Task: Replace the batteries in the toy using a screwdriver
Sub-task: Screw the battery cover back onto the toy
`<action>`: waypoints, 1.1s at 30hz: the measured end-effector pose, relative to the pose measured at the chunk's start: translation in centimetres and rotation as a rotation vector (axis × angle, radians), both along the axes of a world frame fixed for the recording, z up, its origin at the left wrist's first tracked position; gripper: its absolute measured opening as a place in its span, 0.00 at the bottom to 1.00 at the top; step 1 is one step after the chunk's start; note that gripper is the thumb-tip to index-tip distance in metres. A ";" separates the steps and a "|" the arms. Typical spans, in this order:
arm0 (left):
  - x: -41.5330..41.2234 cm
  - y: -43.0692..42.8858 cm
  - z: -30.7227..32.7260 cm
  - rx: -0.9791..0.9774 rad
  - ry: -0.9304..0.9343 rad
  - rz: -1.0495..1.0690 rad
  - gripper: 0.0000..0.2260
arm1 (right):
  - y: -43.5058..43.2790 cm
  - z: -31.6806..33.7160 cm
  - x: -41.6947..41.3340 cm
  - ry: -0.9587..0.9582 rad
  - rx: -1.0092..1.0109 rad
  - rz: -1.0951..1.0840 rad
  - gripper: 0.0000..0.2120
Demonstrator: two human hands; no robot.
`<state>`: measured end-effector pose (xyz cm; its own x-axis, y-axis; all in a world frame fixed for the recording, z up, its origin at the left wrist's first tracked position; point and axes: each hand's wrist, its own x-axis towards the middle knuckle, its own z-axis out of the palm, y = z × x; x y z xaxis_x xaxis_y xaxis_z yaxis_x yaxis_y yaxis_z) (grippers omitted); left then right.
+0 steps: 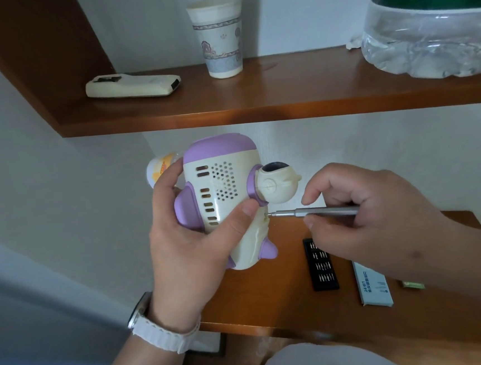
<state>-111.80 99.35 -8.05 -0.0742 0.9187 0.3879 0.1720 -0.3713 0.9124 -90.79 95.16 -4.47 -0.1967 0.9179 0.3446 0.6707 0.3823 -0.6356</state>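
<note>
A cream and purple toy (223, 195) with vent slots and a round head is held up in the air above the wooden desk (273, 301). My left hand (189, 245) grips its body from the left, thumb across the front. My right hand (378, 214) pinches a thin silver screwdriver (314, 212), held level. Its tip touches a small screw spot on the toy's lower right side, just below the head.
A black tray of screwdriver bits (320, 265) and a grey box lid (373, 285) lie on the desk under my right hand. On the upper shelf (256, 105) sit a remote (133, 85), a paper cup (219, 35) and a large water bottle (428, 20).
</note>
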 end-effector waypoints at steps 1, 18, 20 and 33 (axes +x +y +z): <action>0.0 0.0 0.0 -0.004 0.003 0.003 0.35 | 0.0 0.1 0.0 -0.012 -0.002 0.009 0.08; 0.7 0.3 0.0 -0.057 0.052 0.038 0.37 | 1.2 -0.3 1.4 -0.074 -0.040 0.076 0.09; 0.7 0.4 -0.1 -0.055 0.060 0.039 0.37 | 1.3 -0.4 1.6 -0.085 -0.044 0.083 0.11; 0.7 0.6 -0.5 -0.061 0.050 0.040 0.36 | 1.5 -1.0 1.4 -0.082 -0.001 0.081 0.08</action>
